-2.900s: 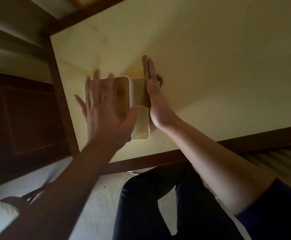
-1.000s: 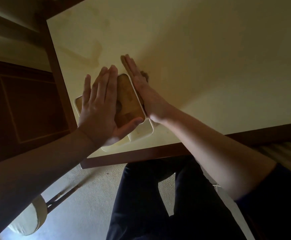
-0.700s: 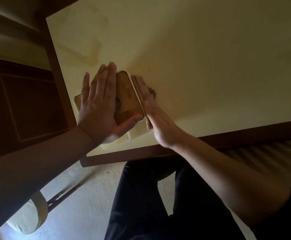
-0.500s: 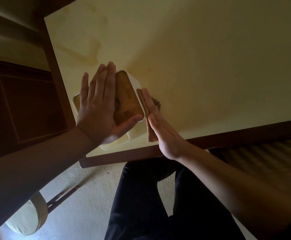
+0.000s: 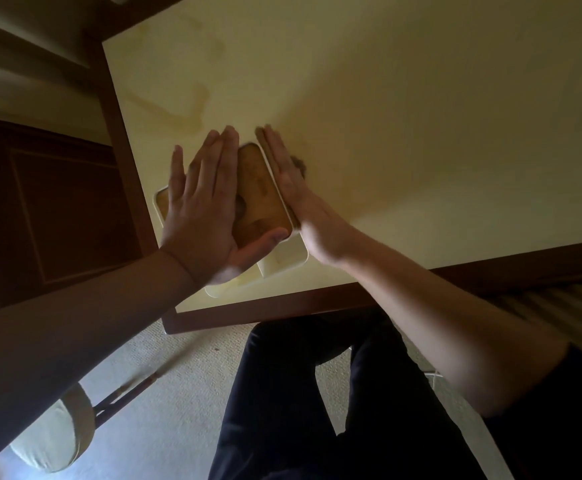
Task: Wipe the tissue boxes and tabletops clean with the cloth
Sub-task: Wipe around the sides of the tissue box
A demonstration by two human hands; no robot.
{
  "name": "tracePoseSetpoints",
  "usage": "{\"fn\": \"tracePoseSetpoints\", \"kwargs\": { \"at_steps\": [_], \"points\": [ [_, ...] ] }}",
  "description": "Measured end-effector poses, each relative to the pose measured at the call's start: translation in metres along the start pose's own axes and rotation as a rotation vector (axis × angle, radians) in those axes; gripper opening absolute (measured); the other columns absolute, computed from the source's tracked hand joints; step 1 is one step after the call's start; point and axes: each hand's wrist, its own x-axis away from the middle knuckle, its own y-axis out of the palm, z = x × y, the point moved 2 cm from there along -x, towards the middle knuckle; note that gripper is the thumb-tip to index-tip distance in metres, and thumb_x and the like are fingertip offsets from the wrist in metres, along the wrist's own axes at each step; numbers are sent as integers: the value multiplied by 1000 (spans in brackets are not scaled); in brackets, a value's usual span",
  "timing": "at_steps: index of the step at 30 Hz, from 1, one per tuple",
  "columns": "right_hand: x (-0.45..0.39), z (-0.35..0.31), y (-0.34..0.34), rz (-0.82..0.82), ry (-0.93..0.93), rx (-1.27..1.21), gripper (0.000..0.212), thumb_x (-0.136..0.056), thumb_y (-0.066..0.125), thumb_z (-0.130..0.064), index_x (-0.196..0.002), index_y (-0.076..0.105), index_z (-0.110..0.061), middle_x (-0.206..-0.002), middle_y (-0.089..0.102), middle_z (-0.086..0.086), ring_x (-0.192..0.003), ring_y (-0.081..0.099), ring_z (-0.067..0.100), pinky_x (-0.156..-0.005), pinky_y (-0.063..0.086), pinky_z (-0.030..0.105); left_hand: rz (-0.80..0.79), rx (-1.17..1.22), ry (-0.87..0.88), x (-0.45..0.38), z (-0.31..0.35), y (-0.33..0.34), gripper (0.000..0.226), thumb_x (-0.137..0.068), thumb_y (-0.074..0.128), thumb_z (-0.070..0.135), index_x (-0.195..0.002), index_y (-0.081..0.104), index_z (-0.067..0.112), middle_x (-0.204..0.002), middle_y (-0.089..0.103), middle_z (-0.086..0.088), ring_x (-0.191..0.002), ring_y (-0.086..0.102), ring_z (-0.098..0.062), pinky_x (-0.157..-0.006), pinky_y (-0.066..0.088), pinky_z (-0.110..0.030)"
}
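A cream tissue box (image 5: 284,259) with a brown wooden lid (image 5: 260,195) stands near the front left corner of the pale yellow tabletop (image 5: 404,116). My left hand (image 5: 203,209) lies flat on the lid, fingers straight and spread. My right hand (image 5: 296,199) is held flat and on edge against the box's right side, pressing a brown cloth (image 5: 265,147) between palm and box. Only thin strips of the cloth show along my fingers.
The tabletop carries faint ring-shaped stains (image 5: 192,109) behind the box. A dark wooden rim (image 5: 248,310) borders the table. A cushioned chair (image 5: 50,431) stands on the carpet at the lower left. My dark-trousered legs (image 5: 317,393) are below the table edge.
My right hand with the cloth slid back toward me along the box's right side, then forward again to the far end. My left hand stayed flat on the lid.
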Motion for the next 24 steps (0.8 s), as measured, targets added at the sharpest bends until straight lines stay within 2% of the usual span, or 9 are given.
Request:
{"fn": "tracePoseSetpoints", "kwargs": {
  "at_steps": [3,6,10,14,18,21,24],
  "points": [
    [52,13,4,-30,51,30,54,-115,19,-21,-164,-3,-24,-176,-8,-5,-163,-11,14,-133,-1,53,8,7,-6,0,0,1,126,-84,33,92,-163,5,-3,-171,15,-19,-160,10,-32,-125,6,-65],
    [79,20,9,-37,86,3,55,-115,20,-20,-164,-2,-31,-177,-8,-6,-162,-11,12,-132,-3,54,12,6,-7,0,-1,2,127,-83,33,92,-162,6,-4,-170,17,-19,-159,12,-33,-125,6,-65],
    [60,18,8,-32,82,-21,54,-114,18,-24,-163,-3,-31,-177,-10,-5,-162,-12,11,-132,-4,54,16,4,-3,0,-1,2,127,-84,34,92,-162,6,-4,-170,17,-19,-160,11,-33,-125,6,-65],
    [-4,11,3,-29,-6,-26,53,-114,16,-36,-162,-7,-34,-177,-9,-3,-163,-13,16,-131,-1,59,23,8,-3,-1,1,1,125,-85,32,91,-162,8,-4,-170,17,-20,-160,12,-33,-125,6,-65],
    [-51,-2,-7,12,-51,65,58,-115,16,-29,-167,-7,-14,-176,-11,8,-161,-19,19,-130,-9,56,32,0,1,0,3,-1,123,-86,30,90,-162,11,-5,-169,19,-21,-159,13,-34,-124,7,-65],
    [-37,2,-5,4,-53,25,55,-116,17,-23,-168,0,-12,-177,-7,7,-161,-15,13,-131,-7,53,35,2,0,1,3,0,123,-86,31,90,-162,10,-4,-168,20,-21,-159,15,-34,-124,7,-65],
    [7,12,3,-35,-23,-26,56,-115,17,-29,-168,-1,-23,-178,-4,2,-163,-8,17,-132,0,56,44,3,2,0,2,1,123,-86,34,89,-162,9,-4,-168,21,-20,-158,15,-34,-124,8,-65]
  ]
}}
